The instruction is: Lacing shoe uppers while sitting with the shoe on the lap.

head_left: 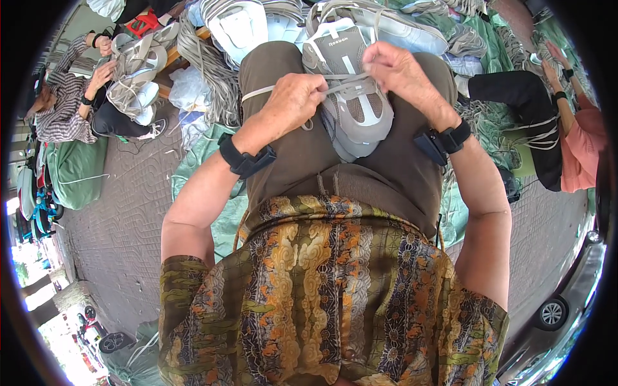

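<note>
A grey shoe upper (380, 123) with white trim lies between my knees, its toe pointing toward me. Flat grey shoelace (348, 84) runs across its throat between my hands. My left hand (295, 98) is closed, pinching the lace at the shoe's left side, and a loose lace end trails over my left thigh. On the other side, my right hand (398, 72) pinches the lace beside the tongue, fingertips together. Parts of the lace are hidden behind my fingers. Another grey piece shows beneath the toe.
White and grey shoe parts (237, 29) are heaped beyond my knees. Bundled grey laces (207, 71) hang at left. A person (67, 116) on the left handles shoe uppers; another person (582, 145) sits at right. A green sack (76, 170) stands on the paving; a car (552, 313) is lower right.
</note>
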{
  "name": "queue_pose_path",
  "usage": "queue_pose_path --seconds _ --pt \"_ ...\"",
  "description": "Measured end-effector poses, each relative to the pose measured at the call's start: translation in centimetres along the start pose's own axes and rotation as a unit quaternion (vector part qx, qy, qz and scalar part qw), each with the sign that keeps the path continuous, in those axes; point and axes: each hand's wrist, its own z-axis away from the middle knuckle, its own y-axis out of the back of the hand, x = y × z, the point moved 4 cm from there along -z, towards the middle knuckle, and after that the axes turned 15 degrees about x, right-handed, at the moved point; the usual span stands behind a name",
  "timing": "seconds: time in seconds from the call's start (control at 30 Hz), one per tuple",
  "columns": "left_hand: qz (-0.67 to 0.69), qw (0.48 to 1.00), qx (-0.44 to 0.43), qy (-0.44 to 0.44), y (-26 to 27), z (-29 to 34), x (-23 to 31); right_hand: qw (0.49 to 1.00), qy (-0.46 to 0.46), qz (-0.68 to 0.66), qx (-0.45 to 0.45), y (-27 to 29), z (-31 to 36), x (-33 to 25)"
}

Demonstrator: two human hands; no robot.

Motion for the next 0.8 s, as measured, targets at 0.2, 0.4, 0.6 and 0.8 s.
queue_pose_path --seconds 0.2,0.4,0.6,0.8 --pt "0.005 0.997 0.059 -0.044 2.1 -1.5 0.5 0.990 -0.033 -0.098 0.093 5.7 -1.4 -1.2" --pt "0.096 0.995 0.015 0.023 2.4 -2.9 -0.5 0.978 -0.052 -0.137 0.146 11.2 -0.3 -0.1" --pt "0.077 0.994 -0.076 0.026 1.3 -1.1 -0.9 0.965 -0.066 -0.208 0.147 14.7 0.5 -0.8" --pt "0.130 0.989 -0.042 -0.059 1.3 -0.3 2.4 0.948 -0.081 -0.262 0.161 16.5 -0.5 -0.6"
